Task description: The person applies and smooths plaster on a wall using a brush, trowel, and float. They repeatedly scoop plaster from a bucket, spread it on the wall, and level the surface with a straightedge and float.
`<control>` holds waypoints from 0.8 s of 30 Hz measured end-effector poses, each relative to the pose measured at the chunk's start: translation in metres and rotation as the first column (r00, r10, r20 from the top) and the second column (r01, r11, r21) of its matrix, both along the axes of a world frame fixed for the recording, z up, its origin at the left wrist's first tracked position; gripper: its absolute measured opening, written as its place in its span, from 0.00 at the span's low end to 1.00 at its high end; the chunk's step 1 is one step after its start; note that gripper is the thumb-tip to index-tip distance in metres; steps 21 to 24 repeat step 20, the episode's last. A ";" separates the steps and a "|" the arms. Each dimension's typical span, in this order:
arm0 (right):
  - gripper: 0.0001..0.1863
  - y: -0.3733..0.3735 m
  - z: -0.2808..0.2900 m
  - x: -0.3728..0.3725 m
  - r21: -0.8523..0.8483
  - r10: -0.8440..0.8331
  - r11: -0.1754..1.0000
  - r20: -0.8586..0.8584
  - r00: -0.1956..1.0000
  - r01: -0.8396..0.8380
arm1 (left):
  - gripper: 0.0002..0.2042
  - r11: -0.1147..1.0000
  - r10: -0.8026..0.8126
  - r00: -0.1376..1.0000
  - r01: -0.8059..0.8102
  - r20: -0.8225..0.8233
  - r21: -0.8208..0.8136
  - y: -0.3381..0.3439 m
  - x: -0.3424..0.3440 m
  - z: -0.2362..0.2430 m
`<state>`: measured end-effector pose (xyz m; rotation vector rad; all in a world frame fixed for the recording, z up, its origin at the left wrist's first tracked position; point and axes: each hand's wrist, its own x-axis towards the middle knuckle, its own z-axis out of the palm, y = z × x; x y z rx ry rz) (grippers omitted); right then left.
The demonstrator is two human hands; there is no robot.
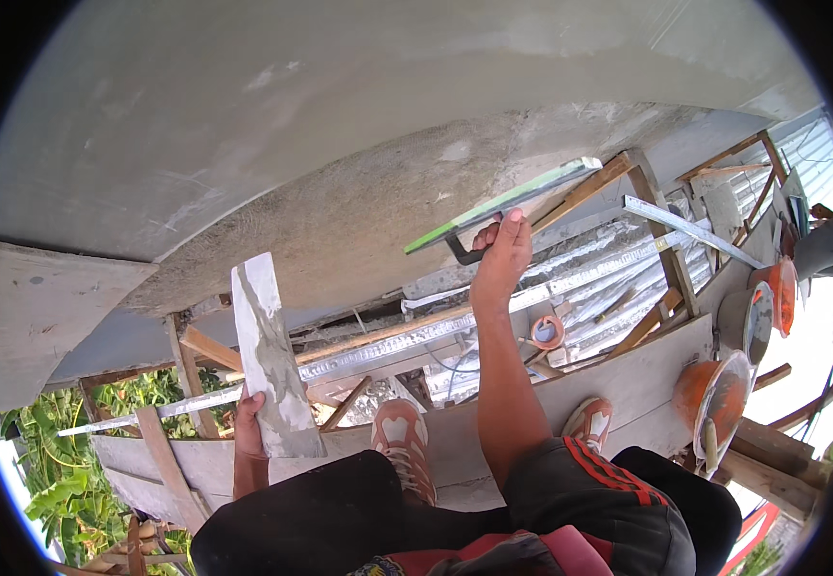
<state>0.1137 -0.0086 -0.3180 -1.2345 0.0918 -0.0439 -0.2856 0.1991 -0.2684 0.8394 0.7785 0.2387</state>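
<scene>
My right hand [503, 254] is wrapped round the black handle of a long green plastering float [532, 187]. The float lies along the wall at the lower part of a rough, bare strip [340, 197]; whether its whole face touches cannot be told. Smooth grey plaster [359, 86] covers the wall above that strip. Lower left, my left hand [249, 427] grips the edge of a white rectangular board [261, 307], tilted upright, with grey plaster smeared down it. Part of the left fingers is hidden behind the board.
Both my shoes stand on scaffold planks [647, 370]. At the right are an orange bucket [695, 389], a grey bucket [731, 322] and another orange bucket [783, 298]. A metal straightedge [690, 230] leans by a wooden post [661, 221]. Green plants [61, 480] show below left.
</scene>
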 end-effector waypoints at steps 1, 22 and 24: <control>0.26 -0.002 0.015 0.010 -0.220 -0.037 0.973 0.163 0.986 0.073 | 0.39 1.000 0.018 1.000 -0.018 -0.003 0.004 0.003 0.000 -0.001; 0.21 0.012 0.082 0.111 -0.620 0.335 0.632 0.760 0.557 0.465 | 0.42 1.000 -0.012 1.000 0.012 -0.027 -0.026 -0.005 0.050 -0.002; 0.21 0.012 0.082 0.111 -0.620 0.335 0.632 0.760 0.557 0.465 | 0.42 1.000 -0.012 1.000 0.012 -0.027 -0.026 -0.005 0.050 -0.002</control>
